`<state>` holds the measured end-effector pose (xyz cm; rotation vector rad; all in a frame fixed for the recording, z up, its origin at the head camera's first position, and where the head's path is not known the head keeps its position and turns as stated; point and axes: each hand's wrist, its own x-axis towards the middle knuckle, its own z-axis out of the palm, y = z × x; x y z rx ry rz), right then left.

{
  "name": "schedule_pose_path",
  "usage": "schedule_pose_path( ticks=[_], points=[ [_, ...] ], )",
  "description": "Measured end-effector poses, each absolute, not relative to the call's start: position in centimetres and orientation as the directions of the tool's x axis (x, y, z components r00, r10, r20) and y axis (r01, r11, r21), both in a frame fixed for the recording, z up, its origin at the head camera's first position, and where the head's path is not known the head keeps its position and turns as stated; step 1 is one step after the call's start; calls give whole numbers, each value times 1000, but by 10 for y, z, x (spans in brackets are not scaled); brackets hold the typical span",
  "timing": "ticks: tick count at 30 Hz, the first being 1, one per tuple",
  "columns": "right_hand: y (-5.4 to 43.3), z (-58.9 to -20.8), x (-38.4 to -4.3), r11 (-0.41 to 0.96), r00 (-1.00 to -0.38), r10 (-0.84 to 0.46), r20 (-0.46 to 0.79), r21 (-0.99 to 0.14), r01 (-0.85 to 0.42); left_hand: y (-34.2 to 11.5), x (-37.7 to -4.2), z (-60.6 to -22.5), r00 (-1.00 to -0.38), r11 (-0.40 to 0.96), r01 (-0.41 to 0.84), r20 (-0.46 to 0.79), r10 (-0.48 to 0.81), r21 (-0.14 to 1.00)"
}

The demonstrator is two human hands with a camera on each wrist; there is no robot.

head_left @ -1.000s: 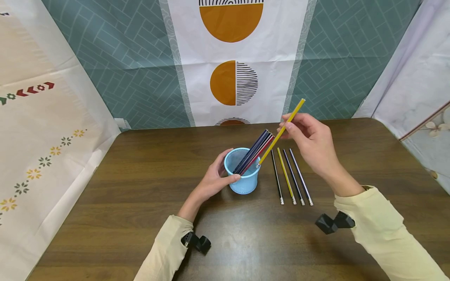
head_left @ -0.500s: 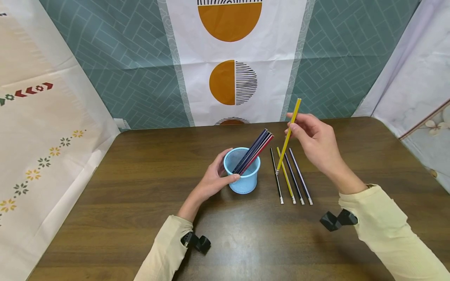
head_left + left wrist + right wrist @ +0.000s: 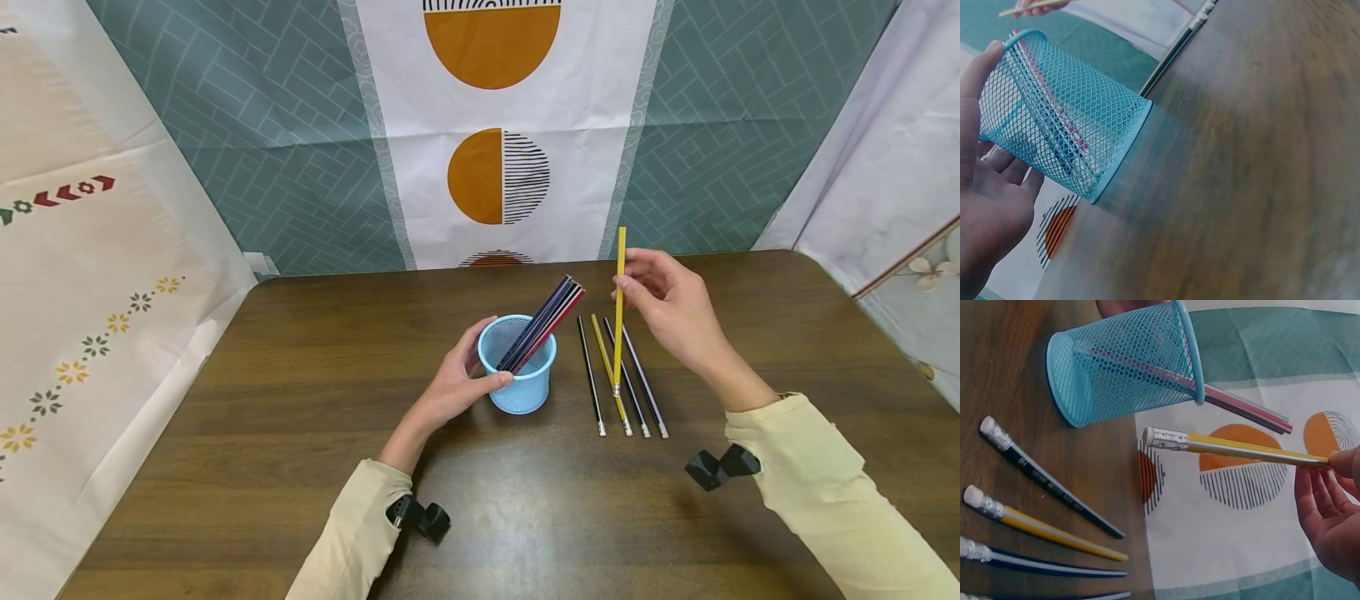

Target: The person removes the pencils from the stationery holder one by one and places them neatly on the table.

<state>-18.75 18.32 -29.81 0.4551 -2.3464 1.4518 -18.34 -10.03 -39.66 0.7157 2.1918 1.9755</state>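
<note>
A light blue mesh pencil cup (image 3: 519, 392) stands on the table, with several dark and red pencils (image 3: 542, 325) leaning to the right inside it. My left hand (image 3: 457, 383) holds the cup from its left side, thumb near the rim. In my right hand (image 3: 667, 312) a yellow pencil (image 3: 618, 325) is pinched near its upper end, eraser end down, above the row on the table. That row has a black pencil (image 3: 591, 379), another yellow pencil (image 3: 604, 350) and two dark ones. In the right wrist view the held pencil's white eraser (image 3: 1149, 435) is apart from the cup.
The brown wooden table (image 3: 315, 367) ends at a back edge against a patterned hanging cloth (image 3: 322, 167). More cloth (image 3: 82, 275) hangs at the left, and a pale cloth (image 3: 885, 167) at the right. Black cameras sit on both wrists.
My right hand has moved the yellow pencil from the cup's rim rightwards over the row, turning it from slanted to nearly upright. My left hand and the cup have stayed put.
</note>
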Motion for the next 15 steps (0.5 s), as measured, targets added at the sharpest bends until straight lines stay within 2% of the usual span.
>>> schedule_pose_path(
  ticks=[6,15],
  points=[
    [187,-304,-191,492,-906,-102,411,-771,-405,-101,-184,-398,-883,33,266,230,410,963],
    [192,-313,-197,507,-916,-104,387,-772,-384,-100,-184,-397,-884,32,265,229,408,964]
  ],
)
